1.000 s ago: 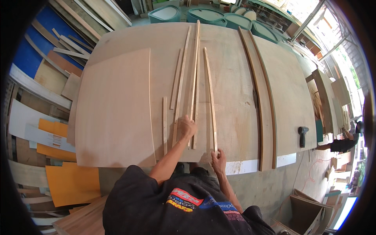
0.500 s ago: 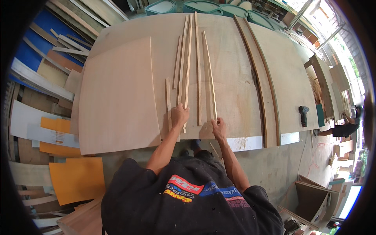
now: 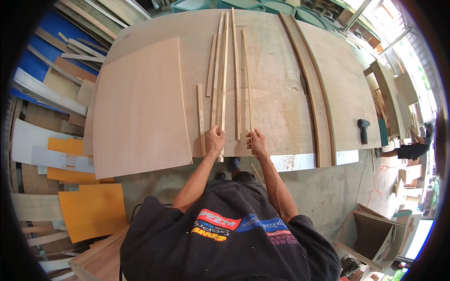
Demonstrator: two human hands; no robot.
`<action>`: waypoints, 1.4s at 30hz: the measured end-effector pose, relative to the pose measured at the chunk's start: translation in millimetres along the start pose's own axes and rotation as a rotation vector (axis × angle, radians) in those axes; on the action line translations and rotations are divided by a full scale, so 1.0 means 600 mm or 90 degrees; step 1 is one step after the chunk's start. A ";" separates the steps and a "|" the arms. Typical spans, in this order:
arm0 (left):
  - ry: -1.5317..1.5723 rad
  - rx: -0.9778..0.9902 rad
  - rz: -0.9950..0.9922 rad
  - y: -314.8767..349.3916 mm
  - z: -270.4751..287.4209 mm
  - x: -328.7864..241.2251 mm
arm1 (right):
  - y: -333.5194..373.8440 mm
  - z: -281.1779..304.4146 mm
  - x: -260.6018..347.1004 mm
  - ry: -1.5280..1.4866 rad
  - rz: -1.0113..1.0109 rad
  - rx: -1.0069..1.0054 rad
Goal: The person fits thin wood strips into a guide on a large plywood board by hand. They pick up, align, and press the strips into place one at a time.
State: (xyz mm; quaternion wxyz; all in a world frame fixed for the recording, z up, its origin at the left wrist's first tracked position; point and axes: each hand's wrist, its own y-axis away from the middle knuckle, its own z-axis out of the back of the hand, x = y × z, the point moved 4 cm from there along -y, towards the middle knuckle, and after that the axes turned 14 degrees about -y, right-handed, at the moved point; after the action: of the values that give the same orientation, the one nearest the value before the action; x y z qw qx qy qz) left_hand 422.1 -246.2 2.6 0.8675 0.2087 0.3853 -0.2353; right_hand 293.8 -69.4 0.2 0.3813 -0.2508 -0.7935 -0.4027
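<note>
A worker's left hand pinches a long wood strip on the plywood sheet; the right hand seems pressed on another strip. Best done by keeping near ends flush and strips parallel.

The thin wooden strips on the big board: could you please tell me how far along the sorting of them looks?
Done: several long strips lie side by side, running away from the person on the big board. In hand: the left hand grips the near ends of two of them, and the right hand rests on another strip. Left: a short strip sits apart at the left, and the near ends are uneven.
</note>
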 end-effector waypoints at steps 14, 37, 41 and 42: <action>-0.251 -0.007 -0.070 0.017 -0.010 0.003 | 0.021 -0.010 0.007 -0.063 0.001 0.002; -0.524 -0.018 -0.308 -0.025 -0.012 -0.002 | 0.689 0.411 -0.336 -0.132 0.019 -0.915; -0.493 0.010 -0.327 -0.010 -0.027 -0.053 | 0.588 0.558 -0.319 0.041 -0.118 -0.699; -0.498 0.024 -0.272 -0.014 -0.045 -0.061 | 0.549 0.617 -0.302 0.134 -0.094 -0.661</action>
State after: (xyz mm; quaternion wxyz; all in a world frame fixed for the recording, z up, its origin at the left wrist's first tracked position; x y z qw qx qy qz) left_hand 380.0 -229.4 12.7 0.8758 0.0353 0.0585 -0.4777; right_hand 482.7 402.7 -141.0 0.2556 -0.3083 -0.4626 -0.7910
